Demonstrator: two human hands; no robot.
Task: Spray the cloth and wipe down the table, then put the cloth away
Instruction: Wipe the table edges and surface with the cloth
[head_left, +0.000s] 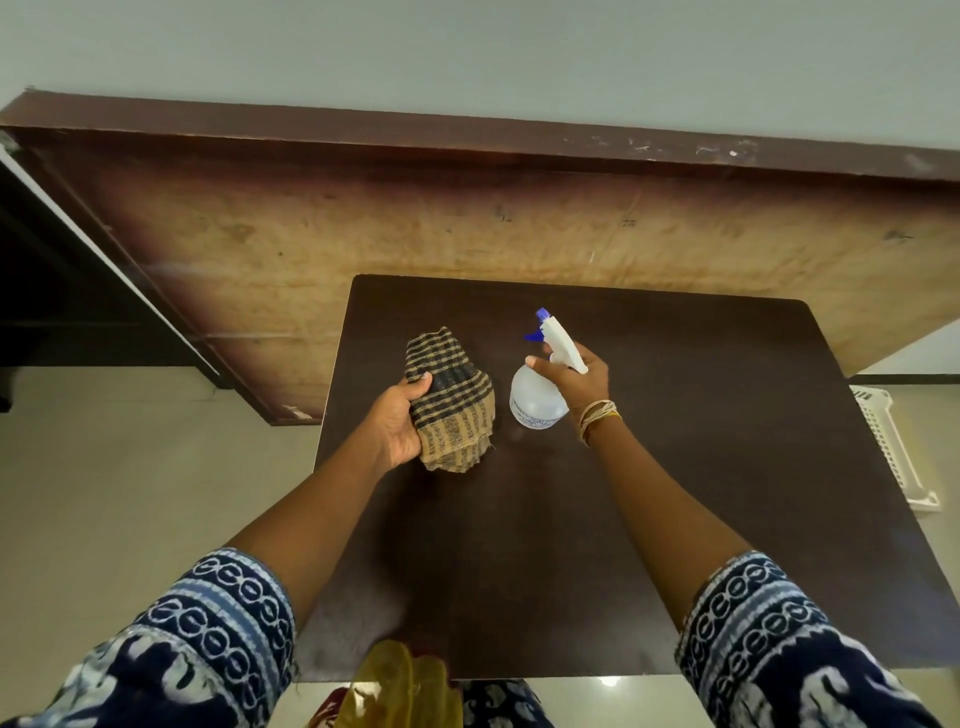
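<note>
While the left hand (400, 421) is closed around a bunched-up checked cloth (451, 400), holding it up over the dark table (675, 493), the right hand (574, 382) is wrapped around the neck of a clear spray bottle (537, 400) with a white head and blue nozzle, so this looks like the spraying step, right at the start of the job. The bottle sits just beside the cloth on its right, and I honestly can't tell if its base is resting on the table or lifted a bit. Thing is, the blue nozzle tip points up and away toward the big wooden board (467, 223) leaning behind the table, not at the cloth, so I'd say turn the bottle left first so the nozzle actually faces the fabric, otherwise the mist just lands on the tabletop or the board. Also can't see a finger on the trigger from here, so that probably needs sorting before squeezing. I'd open the wad up a little too, since a tight bundle only gets damp on the outside, and a couple of light squirts is likely enough for a table this plain. Keep cloth and nozzle close but not touching. A white basket (893, 447) pokes out past the table's right edge, maybe where the cloth ends up, just guessing.
</note>
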